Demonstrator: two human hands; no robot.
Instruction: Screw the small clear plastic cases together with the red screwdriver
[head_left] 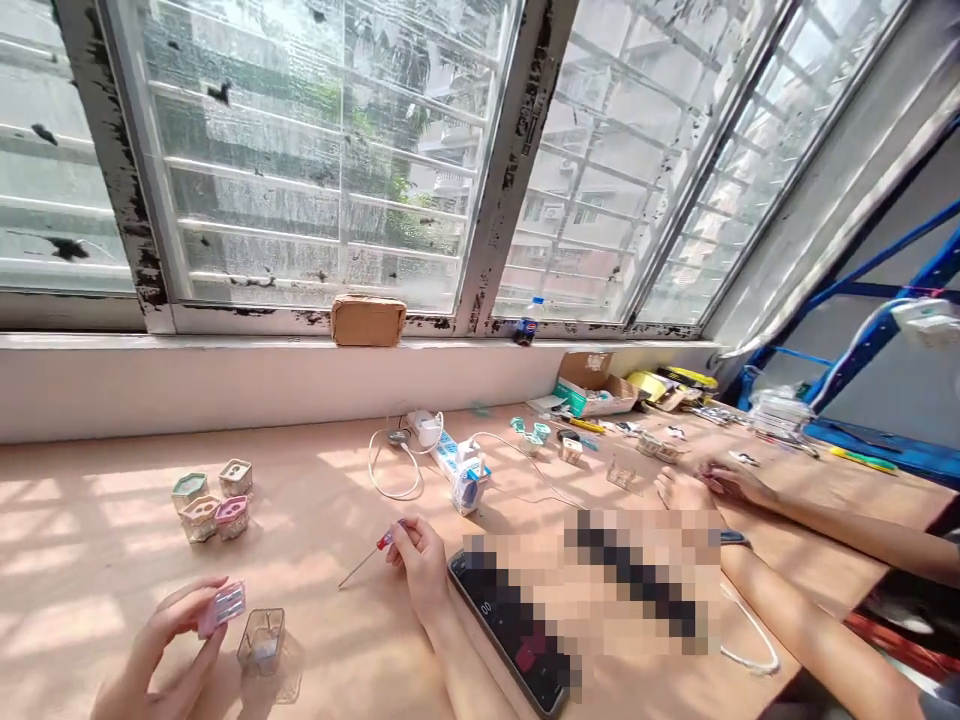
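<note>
My left hand (166, 640) pinches a pink double-hole pencil sharpener (228, 602) between thumb and fingers, its two metal blades facing me. Just right of it, a clear plastic shavings container (261, 645) stands upright on the table, its top uncovered. In my right hand (424, 565) is a thin screwdriver (385, 540) with a red handle; its long shaft points down and left, the tip close to the tabletop. Beyond my left hand sit several assembled sharpeners, among them a green one (190, 488), a cream one (236, 477) and a pink one (232, 515).
A phone (510, 625) lies beside my right forearm. Behind it are a power strip (454, 460) with plugs and white cables. At right, another person's hands (690, 495) work near more sharpener parts and an open box (596, 392). A bottle (527, 325) stands by the window.
</note>
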